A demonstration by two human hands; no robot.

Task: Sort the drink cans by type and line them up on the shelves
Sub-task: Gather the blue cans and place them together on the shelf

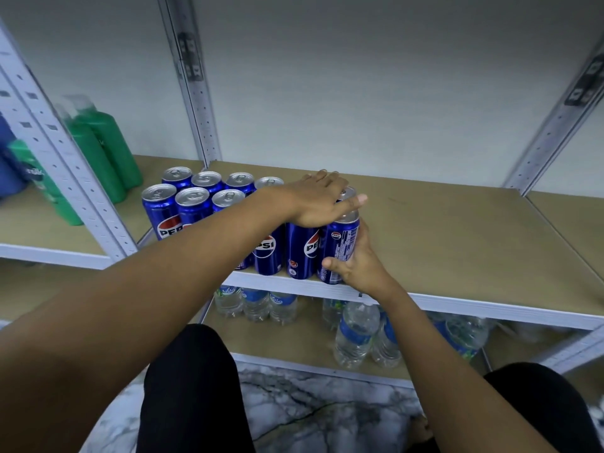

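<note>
Deep blue cans [192, 204] crowd the left end of the tan shelf board [457, 237], silver lids shining, each with a red, white and blue roundel and white lettering. The can [340, 246] at the front edge shows its back: blue with fine white print and a small roundel. White shelf edge [490, 308], pale grey-white perforated posts [199, 93]. Green bottles [104, 148] with whitish caps on the neighbouring board at left, something blue beside them. Below, clear water bottles [354, 335] with blue labels. Grey-and-white marbled floor [320, 407], black trousers [192, 387].
</note>
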